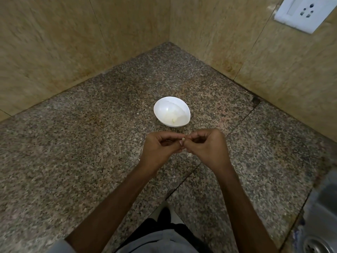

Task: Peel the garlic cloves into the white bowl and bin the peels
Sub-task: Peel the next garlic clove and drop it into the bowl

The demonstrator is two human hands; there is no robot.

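Note:
The white bowl stands on the speckled granite counter, with a pale peeled clove lying at its bottom. Just in front of the bowl, above the counter, my left hand and my right hand meet. Between their fingertips they pinch a small garlic clove; only its pale tip shows. A small white scrap of peel lies on the counter under my hands.
Beige tiled walls close the corner behind the bowl. A white wall socket sits at the upper right. A steel sink with its drain lies at the lower right, past the counter's edge.

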